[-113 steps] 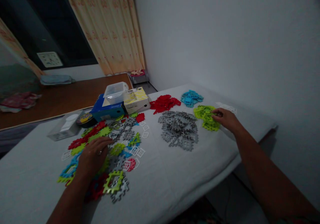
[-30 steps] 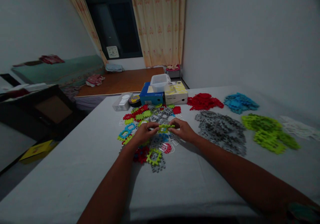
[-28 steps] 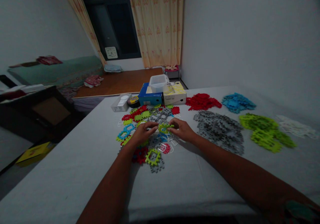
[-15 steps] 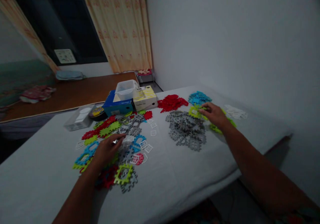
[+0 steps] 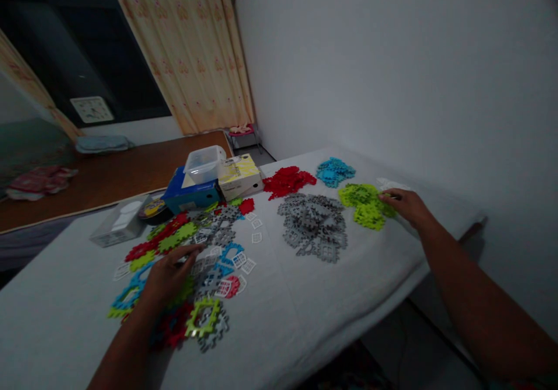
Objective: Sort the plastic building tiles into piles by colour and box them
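Biggest thing is the cloth-covered tabletop (image 5: 305, 320). On it, the mixed heap (image 5: 218, 236) of red, lime, blue and grey tiles sits right under our left hand (image 5: 168, 274), whose fingers lie loosely spread and flat on the pieces, pinching nothing.

Next down is the grey pile (image 5: 314, 227), 1 pile beyond the right fingertips, toward the left hand. Then comes the lime pile (image 5: 364, 204), where our right hand (image 5: 405, 205) is. The fingers are curled with the tips touching the pile's near edge, and we can't tell if they've got a tile pinched. The red pile (image 5: 288, 181) and blue pile (image 5: 335, 170) lie farther out past those fingertips. A few white pieces (image 5: 394, 185) are tucked just behind them.

The tiles look like thin, stiff plastic with toothed edges, so we'd guess they're light and a bit snaggy when stacked. We reckon the best grip is pinching 1 by its outer frame and lifting it clear of its neighbours.
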Demonstrator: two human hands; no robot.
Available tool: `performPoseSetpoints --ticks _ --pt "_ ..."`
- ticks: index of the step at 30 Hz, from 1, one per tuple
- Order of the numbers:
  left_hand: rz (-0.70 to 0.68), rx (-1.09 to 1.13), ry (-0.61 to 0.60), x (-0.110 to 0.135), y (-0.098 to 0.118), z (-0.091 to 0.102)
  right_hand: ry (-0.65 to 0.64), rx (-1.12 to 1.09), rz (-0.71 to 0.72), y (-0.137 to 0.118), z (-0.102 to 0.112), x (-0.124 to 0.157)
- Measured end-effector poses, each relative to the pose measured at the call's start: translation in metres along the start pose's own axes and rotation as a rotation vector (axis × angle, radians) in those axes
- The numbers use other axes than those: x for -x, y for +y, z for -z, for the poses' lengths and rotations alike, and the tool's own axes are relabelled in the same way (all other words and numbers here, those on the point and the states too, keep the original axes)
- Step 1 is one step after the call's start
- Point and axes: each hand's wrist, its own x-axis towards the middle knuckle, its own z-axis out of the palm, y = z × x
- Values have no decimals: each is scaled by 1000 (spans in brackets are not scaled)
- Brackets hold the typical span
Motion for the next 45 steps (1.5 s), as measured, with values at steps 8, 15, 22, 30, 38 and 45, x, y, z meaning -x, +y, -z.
performPoseSetpoints --ticks 8,15,22,30,38,45 --pt "36 -9 63 -1 -2 15 76 266 54 -17 6 3" --pt "82 -89 179 3 -17 31 -162 53 492 -156 -43 53" --pt "316 -314 227 13 -36 43 -780 -68 929 -266 -143 125" --pt "428 -345 131 18 -50 50 -793 116 904 -309 -235 131" --pt "560 -434 -35 25 -64 52 -840 28 753 -288 -255 126" --pt "470 -400 -32 22 -75 45 -859 -49 787 -280 -255 124"
